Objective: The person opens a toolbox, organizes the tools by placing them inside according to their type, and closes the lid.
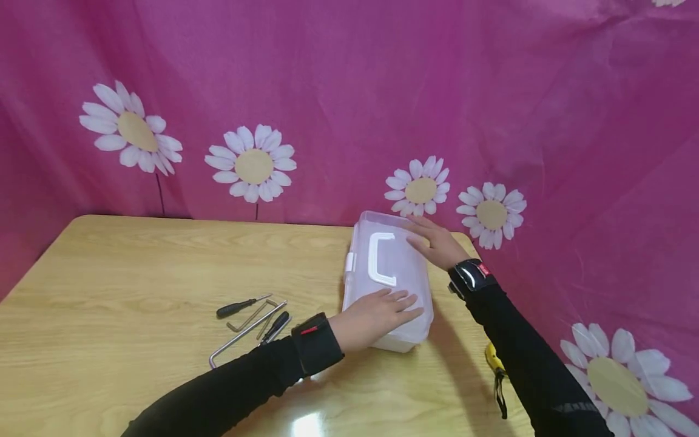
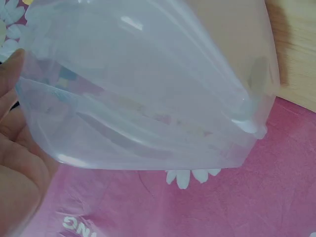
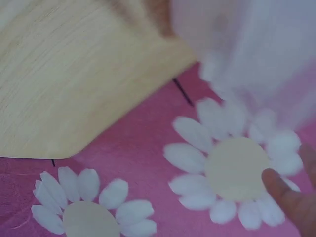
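A translucent plastic toolbox (image 1: 360, 291) with a white carrying handle (image 1: 374, 261) stands near the back right of the table, a white latch (image 1: 350, 262) on its left side. My left hand (image 1: 377, 315) lies over the near end of the lid, fingers spread and fairly straight. Over the lid's far right edge, my right hand (image 1: 434, 243) reaches with extended fingers; whether it touches is hard to tell. The left wrist view has the clear box wall (image 2: 148, 143) filling most of the picture, with left fingers (image 2: 12, 69) at its edge. Blur softens the box (image 3: 237, 44) in the right wrist view.
Left of the toolbox lie a black-handled screwdriver (image 1: 235, 308), a long bent metal rod (image 1: 248, 334), hex keys (image 1: 248, 318) and another black-handled tool (image 1: 275, 326). A yellow object (image 1: 493, 357) with a black strap sits by my right sleeve. Behind the table hangs a pink flowered cloth (image 1: 327, 91).
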`<state>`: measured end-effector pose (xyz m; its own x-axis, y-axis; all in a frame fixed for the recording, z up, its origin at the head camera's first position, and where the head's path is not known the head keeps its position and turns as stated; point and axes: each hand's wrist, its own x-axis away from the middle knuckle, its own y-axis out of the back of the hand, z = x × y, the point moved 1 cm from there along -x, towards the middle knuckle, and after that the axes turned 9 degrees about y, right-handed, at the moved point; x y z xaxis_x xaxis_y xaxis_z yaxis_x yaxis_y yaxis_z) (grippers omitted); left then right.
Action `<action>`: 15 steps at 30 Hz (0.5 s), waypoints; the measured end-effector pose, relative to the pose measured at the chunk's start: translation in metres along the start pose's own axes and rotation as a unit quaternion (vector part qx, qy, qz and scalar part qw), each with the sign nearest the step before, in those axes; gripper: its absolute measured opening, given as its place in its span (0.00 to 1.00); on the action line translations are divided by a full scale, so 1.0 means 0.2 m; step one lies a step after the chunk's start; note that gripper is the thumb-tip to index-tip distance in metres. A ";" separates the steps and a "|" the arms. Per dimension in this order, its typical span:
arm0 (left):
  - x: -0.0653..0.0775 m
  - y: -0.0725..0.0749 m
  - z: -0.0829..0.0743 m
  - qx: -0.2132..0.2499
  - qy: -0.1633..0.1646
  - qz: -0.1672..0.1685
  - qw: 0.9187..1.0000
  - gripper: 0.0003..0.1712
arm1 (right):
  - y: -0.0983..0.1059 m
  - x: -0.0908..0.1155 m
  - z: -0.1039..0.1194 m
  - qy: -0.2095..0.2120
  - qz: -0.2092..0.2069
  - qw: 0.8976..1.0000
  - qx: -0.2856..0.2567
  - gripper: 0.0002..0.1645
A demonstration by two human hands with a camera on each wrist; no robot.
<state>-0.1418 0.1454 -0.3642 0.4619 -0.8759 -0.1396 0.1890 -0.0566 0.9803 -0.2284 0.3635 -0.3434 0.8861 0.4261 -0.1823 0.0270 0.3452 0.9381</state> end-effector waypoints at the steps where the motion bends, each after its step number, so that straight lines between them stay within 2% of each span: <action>1: 0.00 0.00 0.00 0.005 -0.001 0.002 1.000 0.29 | -0.03 -0.02 -0.02 -0.002 0.019 1.000 -0.010 0.28; 4: 0.00 -0.02 0.00 0.017 -0.009 0.005 1.000 0.29 | -0.09 -0.04 -0.07 -0.005 0.042 0.999 -0.014 0.28; 8: 0.02 -0.02 0.03 0.053 -0.010 0.007 0.999 0.29 | -0.11 -0.02 -0.09 -0.015 0.032 0.999 0.010 0.28; 12: 0.07 -0.01 0.14 0.116 0.005 0.004 0.993 0.28 | -0.11 0.01 -0.07 -0.048 0.013 0.998 0.043 0.27; 15: 0.11 -0.02 0.25 0.150 0.038 -0.013 0.988 0.23 | -0.10 0.05 -0.05 -0.078 -0.004 0.995 0.066 0.27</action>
<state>-0.1745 0.1023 -0.3639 0.5256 -0.8347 -0.1640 -0.0580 -0.2276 0.9720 -0.2247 0.3685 -0.3663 0.9463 0.2860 -0.1509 0.0850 0.2304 0.9694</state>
